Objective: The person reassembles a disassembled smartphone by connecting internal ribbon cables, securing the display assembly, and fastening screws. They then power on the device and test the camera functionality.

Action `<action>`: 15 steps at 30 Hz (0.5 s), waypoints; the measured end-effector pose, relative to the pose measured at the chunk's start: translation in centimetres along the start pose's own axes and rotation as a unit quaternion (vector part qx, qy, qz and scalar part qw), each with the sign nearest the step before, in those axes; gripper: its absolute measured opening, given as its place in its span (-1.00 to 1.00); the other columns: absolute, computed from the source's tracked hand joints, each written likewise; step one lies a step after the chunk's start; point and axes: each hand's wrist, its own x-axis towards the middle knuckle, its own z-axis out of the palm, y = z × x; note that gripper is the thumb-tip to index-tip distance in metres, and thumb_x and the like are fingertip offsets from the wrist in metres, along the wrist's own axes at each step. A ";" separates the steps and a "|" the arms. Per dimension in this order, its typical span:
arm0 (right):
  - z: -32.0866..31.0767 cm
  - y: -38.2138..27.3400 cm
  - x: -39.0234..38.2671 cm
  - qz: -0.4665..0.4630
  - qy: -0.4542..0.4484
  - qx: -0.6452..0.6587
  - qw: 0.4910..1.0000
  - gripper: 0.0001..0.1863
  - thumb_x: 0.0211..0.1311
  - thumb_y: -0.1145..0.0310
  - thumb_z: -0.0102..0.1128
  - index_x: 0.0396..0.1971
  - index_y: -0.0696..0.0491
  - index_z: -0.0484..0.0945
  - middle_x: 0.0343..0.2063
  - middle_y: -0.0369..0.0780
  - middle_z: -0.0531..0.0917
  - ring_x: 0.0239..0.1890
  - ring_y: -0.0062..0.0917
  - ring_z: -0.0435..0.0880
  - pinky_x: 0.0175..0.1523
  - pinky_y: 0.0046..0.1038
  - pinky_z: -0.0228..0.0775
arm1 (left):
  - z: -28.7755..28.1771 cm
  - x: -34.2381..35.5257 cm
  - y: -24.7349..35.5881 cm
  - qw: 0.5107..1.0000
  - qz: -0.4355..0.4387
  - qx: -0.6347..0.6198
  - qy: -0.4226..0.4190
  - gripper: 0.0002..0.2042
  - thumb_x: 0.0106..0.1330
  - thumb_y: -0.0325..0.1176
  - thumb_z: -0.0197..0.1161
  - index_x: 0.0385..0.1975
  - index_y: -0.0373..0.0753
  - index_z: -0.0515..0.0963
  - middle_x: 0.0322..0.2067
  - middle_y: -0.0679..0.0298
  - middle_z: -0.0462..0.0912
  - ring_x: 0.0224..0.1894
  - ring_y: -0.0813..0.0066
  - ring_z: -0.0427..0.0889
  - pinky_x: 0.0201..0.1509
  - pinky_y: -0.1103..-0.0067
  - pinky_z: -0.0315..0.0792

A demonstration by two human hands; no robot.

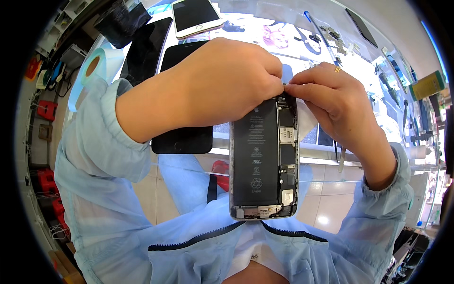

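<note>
An opened phone (255, 165) shows its long black battery and internal parts, its lower end toward my body. My left hand (213, 85) arches over its top end with fingers curled; its fingertips and whatever they grip are hidden. My right hand (336, 99) pinches at the phone's top right corner, thumb and index finger together on something too small to tell. Behind my left hand lies a black phone panel (182, 141), partly covered.
The lit glass worktop (265, 61) holds a white phone (195, 16), a black screen (142, 52), a roll of film (92, 68), a black object (118, 23), small parts and tools (390, 87) at right. Red items (47, 109) stand at far left.
</note>
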 end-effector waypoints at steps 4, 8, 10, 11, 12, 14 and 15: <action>-0.1 0.1 0.2 0.011 -0.006 0.017 1.000 -0.73 -0.20 0.69 0.21 -0.38 0.13 0.61 -0.37 -0.19 0.61 -0.34 -0.36 0.60 -0.29 -0.47 0.45 | 0.0 0.0 -0.2 1.000 0.017 0.025 -0.009 -0.81 -0.03 -0.50 0.20 -0.37 -0.23 0.58 -0.35 0.30 0.59 -0.31 0.34 0.59 -0.29 0.51 0.48; -0.2 0.2 0.1 0.020 0.037 0.026 0.999 -0.74 -0.21 0.68 0.20 -0.41 0.11 0.61 -0.40 -0.21 0.62 -0.35 -0.36 0.60 -0.28 -0.45 0.46 | -0.4 0.0 -0.2 1.000 0.011 0.007 -0.028 -0.81 -0.02 -0.51 0.19 -0.35 -0.22 0.58 -0.34 0.31 0.58 -0.31 0.35 0.59 -0.29 0.52 0.48; -0.9 0.2 0.3 0.014 0.056 0.014 0.998 -0.75 -0.23 0.69 0.20 -0.45 0.10 0.61 -0.44 -0.22 0.61 -0.39 -0.38 0.60 -0.34 -0.46 0.46 | -0.5 0.0 0.0 0.999 0.010 0.016 -0.033 -0.80 -0.01 -0.50 0.19 -0.34 -0.22 0.59 -0.33 0.31 0.58 -0.31 0.34 0.59 -0.28 0.51 0.48; -0.9 0.1 0.3 0.011 0.042 0.024 0.999 -0.75 -0.24 0.69 0.20 -0.45 0.10 0.62 -0.45 -0.22 0.61 -0.41 -0.39 0.59 -0.35 -0.47 0.45 | -0.5 0.0 0.1 0.999 0.009 0.021 -0.035 -0.80 -0.01 -0.50 0.19 -0.34 -0.22 0.59 -0.32 0.31 0.58 -0.32 0.34 0.59 -0.28 0.51 0.48; -0.8 0.0 0.2 0.007 0.028 0.035 0.999 -0.76 -0.24 0.69 0.20 -0.46 0.10 0.62 -0.45 -0.22 0.60 -0.42 -0.39 0.59 -0.37 -0.48 0.44 | -0.5 -0.2 0.1 0.999 0.006 0.021 -0.034 -0.80 -0.01 -0.50 0.19 -0.33 -0.22 0.59 -0.32 0.31 0.58 -0.32 0.34 0.59 -0.28 0.51 0.48; -0.6 -0.1 0.0 0.006 0.010 0.042 0.999 -0.77 -0.25 0.69 0.21 -0.49 0.10 0.63 -0.46 -0.22 0.59 -0.45 -0.40 0.57 -0.41 -0.49 0.41 | -0.4 -0.3 0.1 0.999 0.004 0.021 -0.033 -0.79 0.00 -0.49 0.19 -0.32 -0.22 0.59 -0.32 0.31 0.58 -0.32 0.34 0.59 -0.28 0.50 0.48; -0.6 -0.1 0.0 0.007 0.007 0.042 0.999 -0.76 -0.25 0.69 0.22 -0.48 0.10 0.63 -0.46 -0.22 0.59 -0.45 -0.40 0.57 -0.41 -0.48 0.41 | -0.4 -0.4 0.1 0.999 0.000 0.022 -0.035 -0.79 0.00 -0.49 0.18 -0.32 -0.21 0.59 -0.31 0.31 0.58 -0.32 0.33 0.59 -0.26 0.49 0.48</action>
